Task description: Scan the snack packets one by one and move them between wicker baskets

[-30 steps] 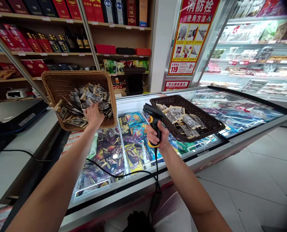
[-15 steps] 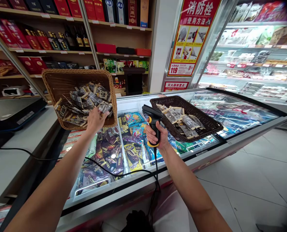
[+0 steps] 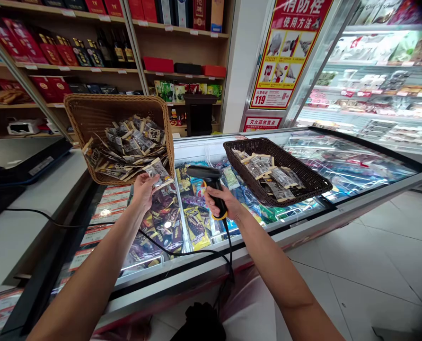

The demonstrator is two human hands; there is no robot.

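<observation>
The scanner (image 3: pixel 208 174) is black with yellow trim, its cord (image 3: pixel 228 237) black. The pinched packet (image 3: pixel 160 171) is silvery grey with cream ends, like the packets (image 3: pixel 259 166) in the dark-brown woven basket (image 3: pixel 305 177). The other basket (image 3: pixel 86 113) shows a tan weave. Below, wrappers (image 3: pixel 197 229) mix yellow, blue and purple-brown. The poster (image 3: pixel 285 52) is red with yellow panels and white lettering; pale floor tiles (image 3: pixel 360 265) have thin dark joints.

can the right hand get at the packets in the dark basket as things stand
Probably not to pick them up freely: the right hand is wrapped around the scanner. The way itself looks clear, though, as the dark basket is open-topped and nearby, with nothing covering its packets.
</observation>
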